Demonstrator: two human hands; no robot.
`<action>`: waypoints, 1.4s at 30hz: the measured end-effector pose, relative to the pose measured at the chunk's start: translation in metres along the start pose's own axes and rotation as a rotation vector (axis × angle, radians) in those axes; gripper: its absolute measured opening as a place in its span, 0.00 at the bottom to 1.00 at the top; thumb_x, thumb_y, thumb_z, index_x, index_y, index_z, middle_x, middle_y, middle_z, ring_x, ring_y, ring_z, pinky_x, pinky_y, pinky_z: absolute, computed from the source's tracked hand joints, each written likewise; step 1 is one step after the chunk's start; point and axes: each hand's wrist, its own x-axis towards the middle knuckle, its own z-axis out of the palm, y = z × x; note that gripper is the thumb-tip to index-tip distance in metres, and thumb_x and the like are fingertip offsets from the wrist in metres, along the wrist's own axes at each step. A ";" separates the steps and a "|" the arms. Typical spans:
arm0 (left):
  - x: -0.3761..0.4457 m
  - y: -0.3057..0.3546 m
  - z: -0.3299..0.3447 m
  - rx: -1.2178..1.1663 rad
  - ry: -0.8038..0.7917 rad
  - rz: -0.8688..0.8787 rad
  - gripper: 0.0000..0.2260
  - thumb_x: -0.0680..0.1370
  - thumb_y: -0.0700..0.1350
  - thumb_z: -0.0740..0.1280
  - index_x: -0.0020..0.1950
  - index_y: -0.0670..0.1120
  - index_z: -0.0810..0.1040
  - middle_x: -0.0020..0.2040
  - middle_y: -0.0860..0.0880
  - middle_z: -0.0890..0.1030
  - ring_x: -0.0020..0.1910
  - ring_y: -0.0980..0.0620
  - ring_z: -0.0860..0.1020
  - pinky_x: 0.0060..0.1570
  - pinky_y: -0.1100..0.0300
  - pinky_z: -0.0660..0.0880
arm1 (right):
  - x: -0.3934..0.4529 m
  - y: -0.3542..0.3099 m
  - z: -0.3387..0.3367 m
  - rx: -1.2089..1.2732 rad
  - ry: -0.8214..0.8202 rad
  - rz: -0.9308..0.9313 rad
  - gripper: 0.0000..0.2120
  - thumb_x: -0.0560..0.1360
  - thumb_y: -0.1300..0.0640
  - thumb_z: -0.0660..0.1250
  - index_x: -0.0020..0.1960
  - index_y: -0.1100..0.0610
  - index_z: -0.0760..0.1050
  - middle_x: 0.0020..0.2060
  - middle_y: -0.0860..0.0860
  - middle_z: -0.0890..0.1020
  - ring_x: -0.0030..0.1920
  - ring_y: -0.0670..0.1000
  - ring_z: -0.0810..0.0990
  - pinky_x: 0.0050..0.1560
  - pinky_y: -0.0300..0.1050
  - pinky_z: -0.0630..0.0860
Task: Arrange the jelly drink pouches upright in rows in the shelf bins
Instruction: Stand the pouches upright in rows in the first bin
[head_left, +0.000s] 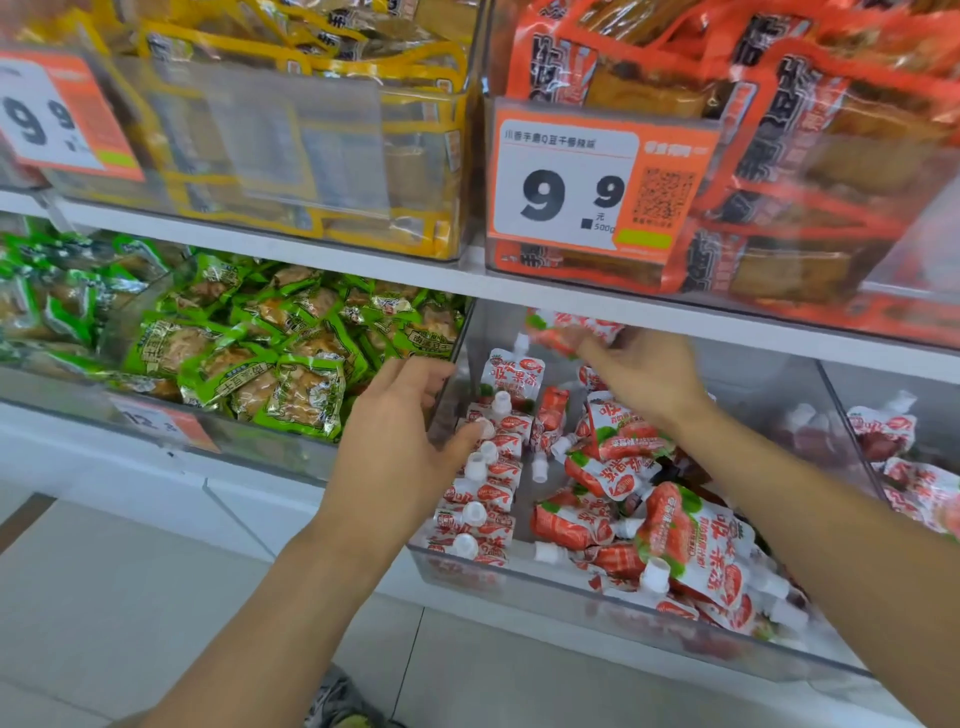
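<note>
A clear shelf bin (524, 579) holds red-and-white jelly drink pouches with white caps. Along its left wall a row of pouches (485, 483) stands upright, caps up. To the right lies a loose pile of pouches (670, 530), flat and tilted. My left hand (400, 441) rests at the bin's left wall with fingers apart, its fingertips touching the upright row. My right hand (641, 371) is raised over the back of the bin and pinches one blurred pouch (563, 332) just under the shelf above.
A bin of green snack packs (270, 358) sits to the left. Another bin with pouches (914, 457) is on the right. The white shelf board (467, 278) overhead carries yellow and orange bags and a 9.9 price tag (587, 187). Floor tiles lie below.
</note>
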 end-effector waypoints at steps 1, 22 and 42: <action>0.000 -0.002 0.000 0.004 -0.002 -0.014 0.20 0.68 0.47 0.78 0.58 0.48 0.78 0.46 0.56 0.74 0.39 0.64 0.72 0.39 0.78 0.68 | 0.006 -0.002 -0.002 -0.158 0.016 0.072 0.29 0.76 0.37 0.62 0.28 0.59 0.71 0.23 0.54 0.75 0.28 0.53 0.76 0.33 0.44 0.70; 0.001 -0.010 0.003 -0.021 0.024 -0.059 0.10 0.71 0.44 0.75 0.50 0.45 0.81 0.40 0.51 0.79 0.37 0.55 0.77 0.40 0.59 0.77 | 0.051 -0.007 0.009 -0.343 -0.620 0.099 0.36 0.73 0.52 0.70 0.77 0.48 0.59 0.76 0.49 0.62 0.71 0.52 0.67 0.64 0.44 0.69; 0.001 -0.014 0.003 -0.024 0.039 -0.054 0.07 0.72 0.48 0.73 0.48 0.48 0.81 0.40 0.54 0.78 0.36 0.57 0.77 0.39 0.60 0.77 | 0.050 -0.018 0.002 -0.119 -0.676 -0.110 0.23 0.80 0.72 0.57 0.72 0.57 0.69 0.64 0.49 0.70 0.43 0.26 0.77 0.41 0.29 0.74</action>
